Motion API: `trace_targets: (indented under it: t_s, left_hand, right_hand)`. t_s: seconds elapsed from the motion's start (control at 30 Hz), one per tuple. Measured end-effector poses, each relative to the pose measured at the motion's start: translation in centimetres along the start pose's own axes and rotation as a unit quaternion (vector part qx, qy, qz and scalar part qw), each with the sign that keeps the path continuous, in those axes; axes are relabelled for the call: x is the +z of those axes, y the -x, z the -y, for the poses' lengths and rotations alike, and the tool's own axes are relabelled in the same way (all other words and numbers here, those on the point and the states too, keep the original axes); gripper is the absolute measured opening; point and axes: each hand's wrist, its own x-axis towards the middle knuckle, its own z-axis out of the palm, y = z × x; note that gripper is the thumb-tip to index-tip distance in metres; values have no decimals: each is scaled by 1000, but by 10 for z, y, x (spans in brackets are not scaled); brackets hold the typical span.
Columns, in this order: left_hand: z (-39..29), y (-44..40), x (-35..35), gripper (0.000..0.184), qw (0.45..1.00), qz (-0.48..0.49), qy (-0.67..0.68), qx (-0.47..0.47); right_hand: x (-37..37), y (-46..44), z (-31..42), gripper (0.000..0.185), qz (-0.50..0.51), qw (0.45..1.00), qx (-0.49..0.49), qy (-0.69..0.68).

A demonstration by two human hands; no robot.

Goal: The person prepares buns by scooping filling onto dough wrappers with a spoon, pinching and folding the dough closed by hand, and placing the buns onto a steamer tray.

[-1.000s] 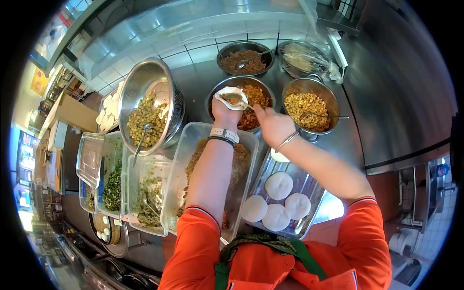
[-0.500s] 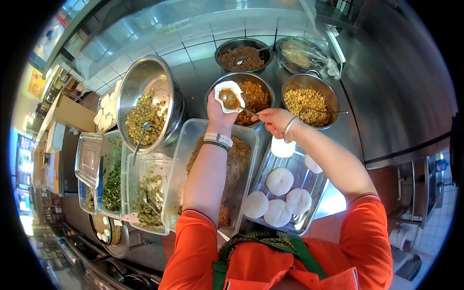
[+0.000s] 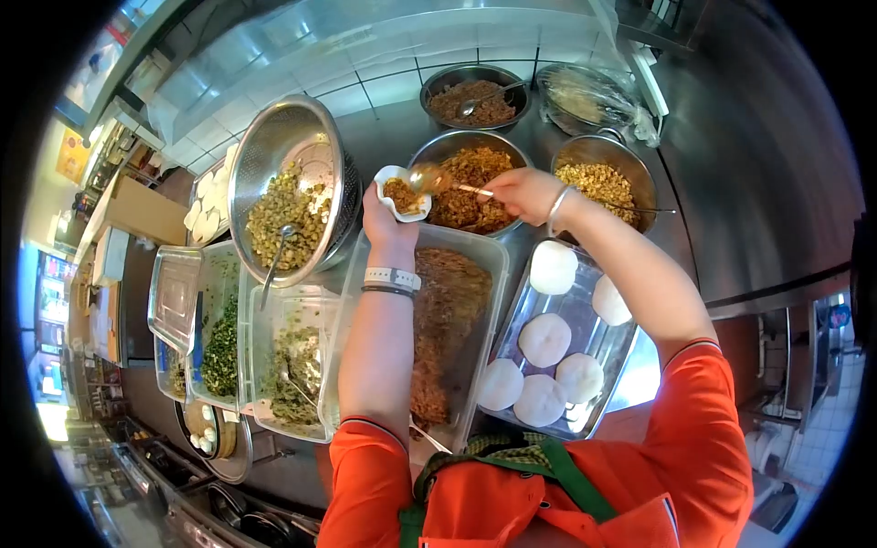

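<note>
My left hand [image 3: 385, 219] cups a white dough wrapper [image 3: 418, 213] with a mound of orange-brown filling [image 3: 399, 193] in its hollow. My right hand [image 3: 525, 196] is closed round the handle of a spoon [image 3: 429, 179]. The spoon's bowl is right beside the wrapper's right edge; whether they touch I cannot tell. Under the spoon and right hand stands a metal bowl [image 3: 442, 145] of chopped orange-brown filling [image 3: 480, 169]. Several round white dough pieces [image 3: 545, 340] lie on a metal tray [image 3: 518, 306], partly beneath my right forearm.
A steel colander [image 3: 329, 137] of diced green filling stands left. Clear plastic tubs [image 3: 502, 265] of fillings line the near side. Further bowls hold brown mince [image 3: 470, 102] and yellow bits [image 3: 594, 181]. A plastic-covered bowl [image 3: 585, 96] sits at the back right.
The spoon has tilted up, its bowl now showing at the wrapper's right edge. My left hand and the wrapper have shifted slightly left and down in view. The scene has shifted slightly right.
</note>
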Motion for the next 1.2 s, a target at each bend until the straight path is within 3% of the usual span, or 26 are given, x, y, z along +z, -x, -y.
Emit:
trace_targets:
  t_s: [0.07, 0.13, 0.17, 0.23, 0.27, 0.4, 0.5, 0.6, 0.67, 0.7, 0.77, 0.8, 0.83, 0.87, 0.97, 1.07, 1.2]
  left_hand:
    - [-4, 3, 0, 35, 1000, -2, 17, 12]
    - [-7, 15, 12, 35, 998, -49, 33, -4]
    - [-7, 17, 12, 34, 997, -42, 53, -28]
    - [-7, 17, 9, 34, 996, -33, 73, -50]
    - [-5, 15, 3, 35, 997, -14, 56, -41]
    - [-9, 11, -10, 35, 998, 16, 50, -39]
    - [-13, 16, -12, 35, 997, -8, 63, -52]
    - [-12, 11, -19, 37, 996, -20, 78, -49]
    - [-10, 9, -21, 37, 997, -9, 79, -20]
    - [-9, 7, -25, 36, 997, 13, 74, -16]
    - [-9, 3, -32, 36, 997, 25, 73, -22]
    - [-9, 3, -30, 35, 996, 36, 73, -29]
    - [-9, 3, -28, 35, 996, 37, 72, -30]
    - [-9, 3, -26, 35, 997, 18, 63, -27]
    - [-14, 1, -23, 35, 998, -7, 55, -24]
    - [-17, 1, -8, 36, 998, -42, 32, -29]
    - [3, -13, 9, 36, 995, -90, 1, -48]
  right_hand:
    - [-8, -10, -12, 26, -72, 995, 25, 62]
    - [-7, -25, -31, 23, -206, 924, -61, 318]
    - [-2, -31, -37, 23, -205, 924, -61, 317]
    - [6, -40, -32, 21, -157, 895, 105, 404]
    - [12, -42, -34, 21, -158, 896, 105, 402]
    - [30, -37, -42, 21, -93, 918, 65, 380]
    - [35, -50, -59, 24, -50, 909, 42, 412]
    - [40, -67, -84, 23, 8, 893, -41, 449]
    - [42, -81, -98, 22, 97, 810, -147, 560]
    - [41, -78, -94, 22, 97, 810, -147, 559]
    - [37, -74, -88, 22, 115, 961, 24, 252]
    - [34, -70, -82, 23, 117, 984, 109, 80]
    - [32, -65, -78, 24, 115, 970, 191, -94]
    - [29, -60, -72, 26, 110, 921, 263, -265]
    - [24, -50, -62, 25, 110, 885, 254, -375]
    - [7, -33, -46, 22, 83, 888, 213, -400]
    - [-11, -11, -14, 23, 11, 944, 124, -305]
